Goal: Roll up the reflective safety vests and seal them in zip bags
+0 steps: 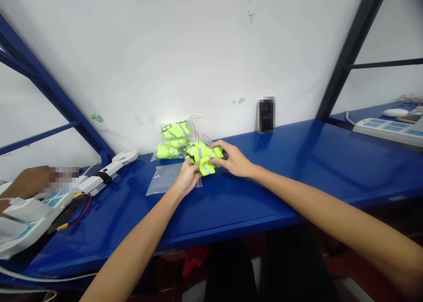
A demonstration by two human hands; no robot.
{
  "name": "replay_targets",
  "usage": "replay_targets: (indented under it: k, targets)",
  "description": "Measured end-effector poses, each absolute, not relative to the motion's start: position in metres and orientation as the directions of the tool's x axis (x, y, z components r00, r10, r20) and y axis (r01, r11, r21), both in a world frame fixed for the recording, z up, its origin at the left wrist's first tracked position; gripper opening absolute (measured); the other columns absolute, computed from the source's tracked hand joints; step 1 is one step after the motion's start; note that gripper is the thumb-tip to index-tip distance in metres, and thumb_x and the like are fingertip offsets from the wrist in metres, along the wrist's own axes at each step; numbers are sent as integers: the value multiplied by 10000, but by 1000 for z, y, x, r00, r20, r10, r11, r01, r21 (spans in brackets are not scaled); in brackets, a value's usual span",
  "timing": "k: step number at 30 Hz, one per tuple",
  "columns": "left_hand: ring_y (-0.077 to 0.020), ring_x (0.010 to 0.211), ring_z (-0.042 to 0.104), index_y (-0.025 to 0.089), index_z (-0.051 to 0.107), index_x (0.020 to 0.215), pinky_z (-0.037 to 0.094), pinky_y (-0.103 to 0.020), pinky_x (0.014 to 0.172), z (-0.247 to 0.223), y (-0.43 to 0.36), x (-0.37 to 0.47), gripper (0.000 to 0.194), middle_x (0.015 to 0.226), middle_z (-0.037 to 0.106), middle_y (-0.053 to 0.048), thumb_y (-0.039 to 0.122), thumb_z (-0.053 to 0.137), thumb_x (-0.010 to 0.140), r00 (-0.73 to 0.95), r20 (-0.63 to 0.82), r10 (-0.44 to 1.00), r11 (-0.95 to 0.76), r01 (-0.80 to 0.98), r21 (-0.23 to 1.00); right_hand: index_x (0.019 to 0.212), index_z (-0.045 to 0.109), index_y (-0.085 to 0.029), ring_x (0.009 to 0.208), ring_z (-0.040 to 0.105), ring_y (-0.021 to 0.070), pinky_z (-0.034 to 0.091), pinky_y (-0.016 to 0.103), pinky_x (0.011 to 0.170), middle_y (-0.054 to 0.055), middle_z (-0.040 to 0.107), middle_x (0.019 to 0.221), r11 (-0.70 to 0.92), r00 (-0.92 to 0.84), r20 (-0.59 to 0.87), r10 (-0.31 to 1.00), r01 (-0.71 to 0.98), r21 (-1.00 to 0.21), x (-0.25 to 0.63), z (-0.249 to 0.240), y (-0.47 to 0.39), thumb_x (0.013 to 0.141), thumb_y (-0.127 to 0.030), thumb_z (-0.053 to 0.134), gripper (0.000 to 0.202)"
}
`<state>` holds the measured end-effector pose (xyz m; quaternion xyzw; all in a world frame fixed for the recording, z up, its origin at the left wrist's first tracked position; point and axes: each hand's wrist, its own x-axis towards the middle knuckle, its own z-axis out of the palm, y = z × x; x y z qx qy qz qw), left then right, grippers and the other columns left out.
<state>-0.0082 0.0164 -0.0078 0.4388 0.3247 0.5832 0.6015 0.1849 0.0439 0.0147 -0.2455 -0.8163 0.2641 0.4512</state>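
Note:
Between my hands is a bundled fluorescent yellow reflective vest point(201, 152) with silver-grey stripes. My left hand point(189, 176) grips its near left edge, thumb on top. On the right side, my right hand point(233, 158) pinches the fabric between thumb and fingers. A clear zip bag point(161, 179) lies flat on the table, partly under my left hand. Just behind, against the wall, several similar yellow bundles in clear bags point(168, 151) are piled up.
The blue table point(257, 192) runs along a white wall, where a dark blurred box point(266, 115) stands. On the left are a white handheld fan point(125, 155), a power strip point(33, 222), cables and another person's hand point(31, 183). Another power strip point(390, 131) lies far right beyond a metal post.

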Motion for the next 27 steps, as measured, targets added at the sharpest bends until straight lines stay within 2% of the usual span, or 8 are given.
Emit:
replay_targets:
  k: [4, 7, 10, 13, 16, 22, 27]
  targets:
    - [-323, 1212, 594, 169, 633, 1157, 498, -524, 1015, 6, 4, -4, 433, 1239, 669, -116, 321, 734, 765, 199, 130, 971, -20, -475, 880, 1119, 604, -236, 949, 595, 218, 469, 345, 852, 39, 654, 1082, 715, -417, 610, 674, 161, -680, 188, 17, 47, 881, -433, 615, 309]
    - [-277, 1260, 558, 262, 552, 1266, 450, -499, 1072, 13, -3, 1, 651, 1332, 607, -58, 141, 793, 673, 271, 166, 948, -34, -431, 902, 1080, 603, -233, 907, 600, 200, 460, 318, 812, 21, 668, 1056, 679, -363, 600, 712, 142, -720, 190, 16, 49, 895, -425, 592, 266]
    - [-231, 1176, 609, 280, 517, 1263, 461, -466, 1062, 8, -1, 5, 770, 1283, 615, -39, 49, 832, 599, 199, 144, 969, -69, -343, 937, 1048, 604, -221, 864, 593, 192, 451, 306, 777, 22, 667, 1012, 678, -367, 594, 716, 162, -717, 188, 12, 50, 898, -408, 590, 240]
    - [-204, 1016, 668, 264, 519, 1195, 527, -488, 971, 1, 5, 6, 679, 1147, 642, -22, 120, 853, 621, 60, 127, 990, -102, -312, 945, 1041, 597, -209, 876, 587, 199, 449, 325, 811, 39, 656, 1007, 716, -389, 616, 686, 205, -667, 183, 10, 49, 899, -390, 593, 230]
    - [-193, 931, 684, 251, 529, 1134, 565, -492, 903, -2, 9, 4, 594, 1056, 648, -6, 175, 853, 642, 2, 154, 988, -146, -305, 941, 1066, 583, -216, 908, 587, 213, 453, 353, 855, 55, 649, 1038, 734, -402, 628, 667, 212, -645, 180, 11, 46, 918, -413, 563, 247]
    - [-215, 1003, 676, 243, 552, 1157, 561, -482, 926, 0, 6, 5, 522, 1131, 664, -44, 218, 814, 705, 0, 151, 989, -143, -327, 934, 1166, 493, -237, 946, 570, 250, 455, 397, 852, 86, 611, 1091, 751, -509, 569, 646, 293, -592, 183, 13, 37, 932, -520, 516, 369]
    - [-227, 1048, 661, 270, 540, 1151, 547, -489, 932, 2, 4, 3, 488, 1152, 664, -22, 185, 761, 724, -2, 149, 989, -137, -407, 903, 1165, 502, -233, 984, 560, 264, 449, 400, 867, 96, 586, 1099, 738, -379, 633, 675, 349, -578, 161, 14, 33, 936, -485, 523, 342]
